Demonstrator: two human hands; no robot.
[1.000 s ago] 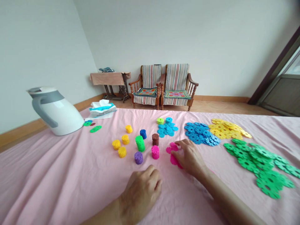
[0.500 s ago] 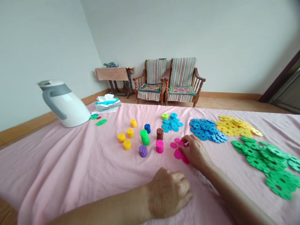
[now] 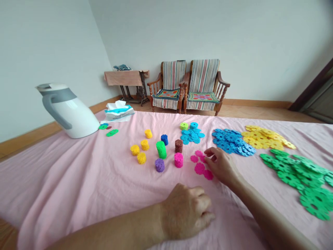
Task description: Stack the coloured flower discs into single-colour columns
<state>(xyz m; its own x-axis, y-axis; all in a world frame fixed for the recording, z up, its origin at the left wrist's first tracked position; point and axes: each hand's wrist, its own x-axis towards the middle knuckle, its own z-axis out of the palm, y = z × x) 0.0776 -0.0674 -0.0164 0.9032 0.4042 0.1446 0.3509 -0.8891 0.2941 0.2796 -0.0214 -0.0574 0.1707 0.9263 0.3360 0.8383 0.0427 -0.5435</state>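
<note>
My right hand (image 3: 223, 166) is at the right edge of a loose group of flat pink flower-shaped discs (image 3: 199, 168). Its fingers are curved, with the thumb and index finger apart, and the fingertips are beside or on a pink disc. My left hand (image 3: 187, 211) rests closed on the pink cloth (image 3: 111, 205), nearer to me; its fingertips are hidden, so I cannot tell what is inside. Left of the discs stand short stacks of the same kind: pink (image 3: 178, 160), brown (image 3: 178, 146), purple (image 3: 159, 165), green (image 3: 161, 149) and dark blue (image 3: 164, 139).
Several yellow stacks (image 3: 141, 158) stand farther left. Heaps of light blue (image 3: 191, 135), blue (image 3: 232, 141), yellow (image 3: 266, 137) and green discs (image 3: 299, 172) lie behind and right. A white jug (image 3: 80, 116) and a tissue pack (image 3: 119, 111) are at the far left.
My right hand has shifted slightly right, and the pink discs now lie more spread out and show more plainly. My left hand stays closed in about the same place.
</note>
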